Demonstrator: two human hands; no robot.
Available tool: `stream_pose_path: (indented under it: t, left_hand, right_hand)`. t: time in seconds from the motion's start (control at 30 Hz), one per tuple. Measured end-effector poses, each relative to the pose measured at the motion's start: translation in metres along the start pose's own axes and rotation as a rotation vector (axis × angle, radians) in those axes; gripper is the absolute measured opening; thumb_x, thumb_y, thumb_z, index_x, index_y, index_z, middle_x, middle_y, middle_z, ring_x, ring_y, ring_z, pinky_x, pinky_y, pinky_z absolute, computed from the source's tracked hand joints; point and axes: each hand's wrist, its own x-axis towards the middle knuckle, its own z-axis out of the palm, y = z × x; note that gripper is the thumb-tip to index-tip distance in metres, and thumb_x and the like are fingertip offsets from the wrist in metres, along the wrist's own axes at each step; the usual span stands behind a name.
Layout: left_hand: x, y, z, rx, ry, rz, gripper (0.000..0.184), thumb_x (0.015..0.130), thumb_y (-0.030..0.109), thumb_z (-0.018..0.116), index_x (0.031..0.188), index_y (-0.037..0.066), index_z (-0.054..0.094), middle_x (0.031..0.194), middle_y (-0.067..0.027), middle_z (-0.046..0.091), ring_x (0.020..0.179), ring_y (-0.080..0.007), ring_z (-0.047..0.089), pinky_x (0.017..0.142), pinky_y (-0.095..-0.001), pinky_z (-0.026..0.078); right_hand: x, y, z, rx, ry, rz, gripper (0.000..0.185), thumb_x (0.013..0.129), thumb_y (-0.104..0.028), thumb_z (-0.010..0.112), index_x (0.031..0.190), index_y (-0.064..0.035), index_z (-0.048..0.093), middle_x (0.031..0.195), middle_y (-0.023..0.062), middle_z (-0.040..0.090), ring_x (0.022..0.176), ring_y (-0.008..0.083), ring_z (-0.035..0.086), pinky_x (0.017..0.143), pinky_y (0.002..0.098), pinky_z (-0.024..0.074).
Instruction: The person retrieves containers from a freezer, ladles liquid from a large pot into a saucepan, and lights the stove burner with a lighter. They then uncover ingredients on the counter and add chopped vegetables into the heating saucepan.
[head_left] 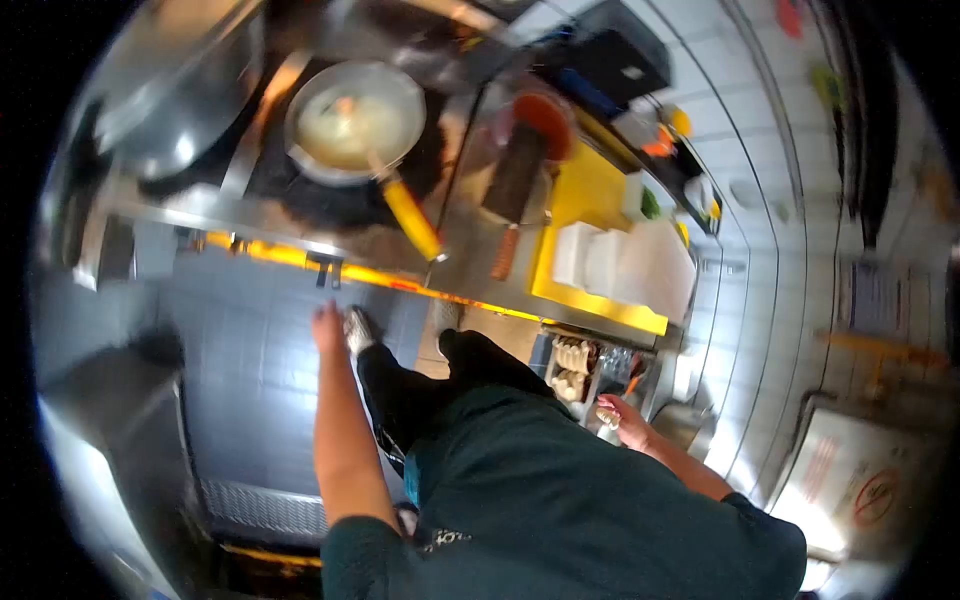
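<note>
Near the stove's front edge, beside the knobs, my left hand [327, 325] hangs over the dark floor; its fingers are smeared and any contact is unclear. At the lower right, my right hand [622, 420] is closed round a small pale thing [608, 415] that I cannot make out. Just left of that hand is an open compartment with pale, carton-like items [573, 368]. On the stove sits a round metal pan [405, 105] holding cloudy liquid and a small orange piece, its yellow handle [410, 218] pointing towards the front edge.
A large metal wok [185, 135] is at the upper left. Right of the pan lies a dark, cleaver-like tool [517, 175] with a brown handle. A yellow board [580, 190] bears white containers [590, 258]. A red container [545, 120] stands behind. A metal bowl [683, 425] is beyond my right hand.
</note>
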Motion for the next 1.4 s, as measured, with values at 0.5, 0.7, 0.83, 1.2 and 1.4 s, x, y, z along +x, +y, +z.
stream_pose_path:
  t: [0.5,0.7,0.83,1.2,1.4]
  left_hand:
    - [-0.345,0.078,0.145,0.681,-0.337,0.453,0.039,0.1,0.014,0.062,0.132,-0.006,0.053,0.095,-0.0105,0.067,0.082,-0.0151,0.064,0.074,-0.0296,0.054]
    - [-0.398,0.091,0.271,0.705,-0.325,0.773,0.039,0.102,0.012,0.057,0.138,-0.003,0.051,0.108,-0.0113,0.066,0.093,-0.0175,0.064,0.087,-0.0322,0.054]
    - [-0.422,0.089,0.322,0.727,-0.343,0.862,0.039,0.104,0.01,0.054,0.141,-0.002,0.048,0.114,-0.0123,0.065,0.1,-0.0188,0.063,0.091,-0.0327,0.053]
    - [-0.461,0.101,0.386,0.842,-0.312,0.982,0.038,0.105,0.015,0.053,0.137,-0.006,0.049,0.109,-0.0111,0.065,0.098,-0.0185,0.063,0.091,-0.0308,0.051]
    - [-0.46,0.093,0.385,0.764,-0.257,1.023,0.039,0.105,0.017,0.053,0.138,-0.005,0.048,0.111,-0.0126,0.065,0.099,-0.0194,0.063,0.091,-0.0317,0.051]
  right_hand:
    - [0.074,0.077,-0.151,-0.128,1.137,0.034,0.039,0.089,0.0,0.045,0.126,-0.0036,0.058,0.111,0.0225,0.067,0.102,0.0428,0.063,0.091,0.0465,0.05]
    - [0.163,0.125,-0.285,0.248,1.254,-0.237,0.043,0.084,0.004,0.049,0.125,-0.001,0.058,0.125,0.0162,0.064,0.116,0.0301,0.062,0.098,0.0367,0.0475]
    - [0.172,0.085,-0.341,0.256,1.143,-0.119,0.032,0.087,-0.01,0.058,0.116,-0.0009,0.065,0.11,0.0208,0.07,0.107,0.0383,0.066,0.091,0.0446,0.0505]
    - [0.23,0.025,-0.422,0.303,1.037,-0.345,0.041,0.083,-0.004,0.06,0.124,-0.0005,0.061,0.12,0.0179,0.068,0.113,0.0322,0.065,0.096,0.0416,0.0501]
    - [0.247,-0.083,-0.44,-0.313,1.046,-0.376,0.088,0.083,-0.04,0.077,0.152,-0.0077,0.034,0.155,0.0272,0.032,0.14,0.0468,0.036,0.114,0.0527,0.0341]
